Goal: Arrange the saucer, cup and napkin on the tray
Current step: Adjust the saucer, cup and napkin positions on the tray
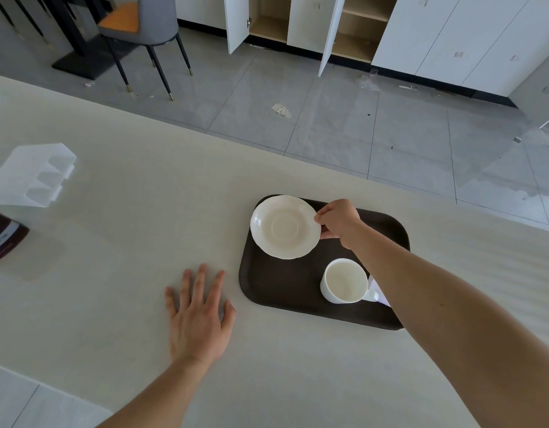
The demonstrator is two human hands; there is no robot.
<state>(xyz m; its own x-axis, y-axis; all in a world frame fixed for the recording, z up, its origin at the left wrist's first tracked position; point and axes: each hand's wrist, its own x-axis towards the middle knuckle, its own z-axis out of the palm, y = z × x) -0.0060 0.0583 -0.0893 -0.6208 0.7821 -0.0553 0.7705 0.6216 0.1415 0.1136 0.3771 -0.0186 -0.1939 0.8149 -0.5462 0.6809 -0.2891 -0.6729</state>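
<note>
A dark brown tray (279,291) lies on the pale table. A cream saucer (285,226) with a scalloped rim is over the tray's far left corner, and my right hand (339,222) pinches its right edge. A white cup (345,281) stands upright on the tray's near right part, handle pointing right. A sliver of white napkin (378,288) shows beside the cup, mostly hidden under my right forearm. My left hand (199,313) rests flat on the table left of the tray, fingers spread, holding nothing.
A clear plastic organiser (32,176) sits at the table's left, with a dark brown box (3,239) at the left edge. The table's far edge runs diagonally behind the tray. Beyond it are grey floor tiles, a chair (143,29) and white cabinets.
</note>
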